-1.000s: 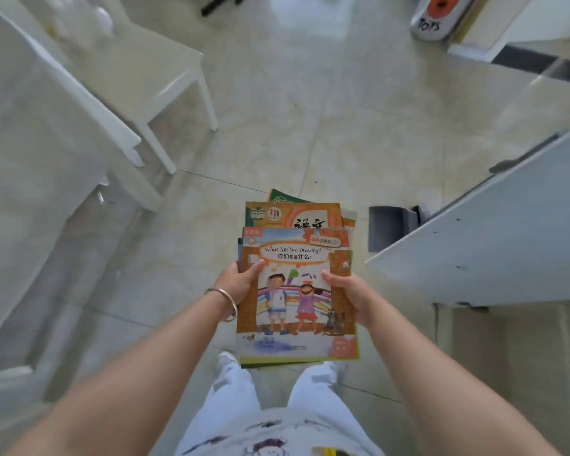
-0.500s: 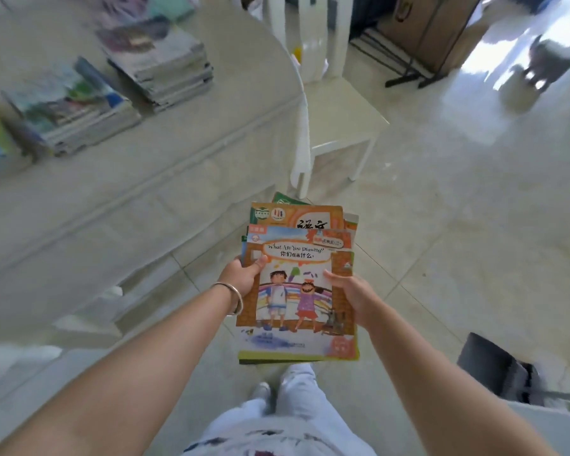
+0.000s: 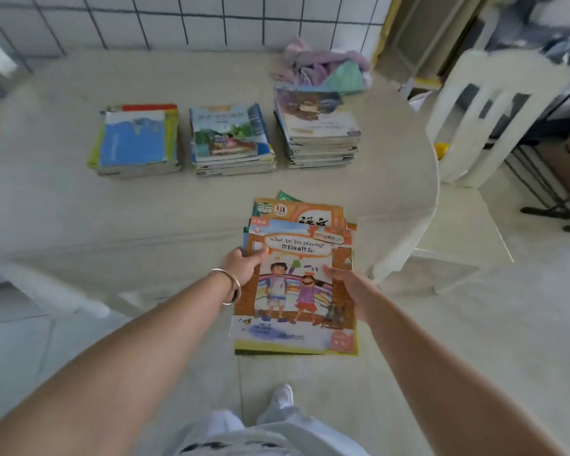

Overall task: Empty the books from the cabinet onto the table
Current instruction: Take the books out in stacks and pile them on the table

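I hold a stack of thin picture books flat in front of me, its top cover orange with two drawn children. My left hand grips the stack's left edge, thumb on the cover, a bangle on the wrist. My right hand grips its right edge. The stack hangs over the near edge of the pale round table. On the table farther back stand three piles of books: a blue-topped pile at left, a middle pile, and a taller right pile.
A heap of purple and green cloth lies behind the right pile. A white chair stands close to the table's right side. A tiled wall runs behind the table. Pale floor tiles lie below me.
The view has swung left from the floor and chair to face the table squarely. The held stack now reaches over the table's near edge; both hands keep the same grip.
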